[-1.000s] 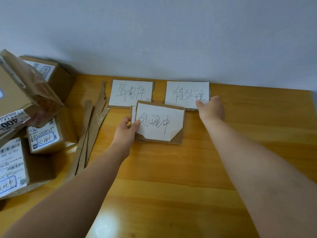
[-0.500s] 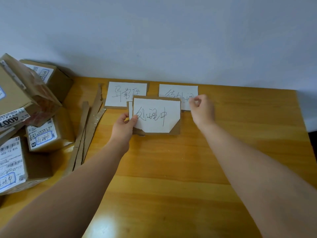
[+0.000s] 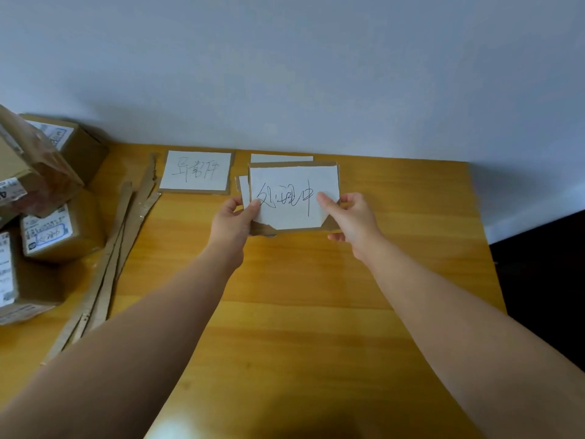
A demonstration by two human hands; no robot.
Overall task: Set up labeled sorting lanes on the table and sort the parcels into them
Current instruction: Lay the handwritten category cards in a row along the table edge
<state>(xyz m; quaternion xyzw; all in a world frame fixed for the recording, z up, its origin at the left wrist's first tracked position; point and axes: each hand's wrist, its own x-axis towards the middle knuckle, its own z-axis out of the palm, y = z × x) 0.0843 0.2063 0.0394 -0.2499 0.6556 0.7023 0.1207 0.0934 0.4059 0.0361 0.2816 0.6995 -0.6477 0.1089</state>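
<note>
Holding 处理中 label card (image 3: 292,198) pinched by left hand (image 3: 232,218) and right hand (image 3: 351,217); lay it flat beside the 异常件 card (image 3: 196,171), clear of overlap.

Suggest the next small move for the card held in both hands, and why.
Probably shift the held card rightward onto bare table and lay it flat: left hand and right hand both pinch it, and it overlaps the label card behind.

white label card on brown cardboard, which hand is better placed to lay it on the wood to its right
Likely right: the right hand pinches the white label card on brown cardboard at its right edge, beside bare wooden table; the left hand grips the left edge.
</note>
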